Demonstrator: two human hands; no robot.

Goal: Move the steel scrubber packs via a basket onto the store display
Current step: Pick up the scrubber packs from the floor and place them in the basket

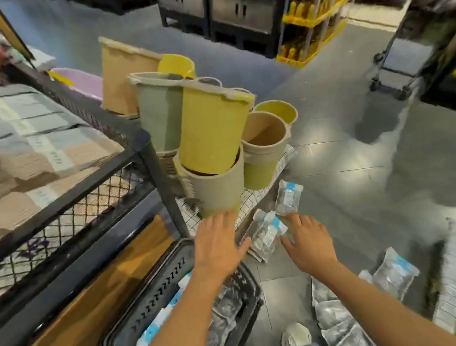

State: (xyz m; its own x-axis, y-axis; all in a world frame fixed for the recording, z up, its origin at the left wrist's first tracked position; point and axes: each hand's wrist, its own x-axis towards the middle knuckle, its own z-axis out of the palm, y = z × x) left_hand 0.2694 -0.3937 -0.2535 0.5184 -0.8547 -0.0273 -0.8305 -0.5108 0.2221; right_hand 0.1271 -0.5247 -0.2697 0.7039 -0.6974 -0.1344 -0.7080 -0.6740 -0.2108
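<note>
Clear scrubber packs with blue-and-white labels lie on the grey floor. One pack (267, 231) sits between my two hands, and another pack (287, 196) lies just beyond it by the wire rack. My left hand (217, 242) hovers flat with spread fingers, empty, left of that pack. My right hand (308, 237) has its fingers spread, touching the pack's right edge. A black plastic basket (163, 288) stands under my left forearm with several packs inside. More packs (393, 273) are scattered at the lower right.
Stacked yellow, green and tan buckets (211, 135) stand on a low white wire rack (248, 199) just beyond my hands. A black mesh display cage (62, 203) with folded goods rises at left. My shoe (295, 336) is at the bottom. Yellow shelving stands far back.
</note>
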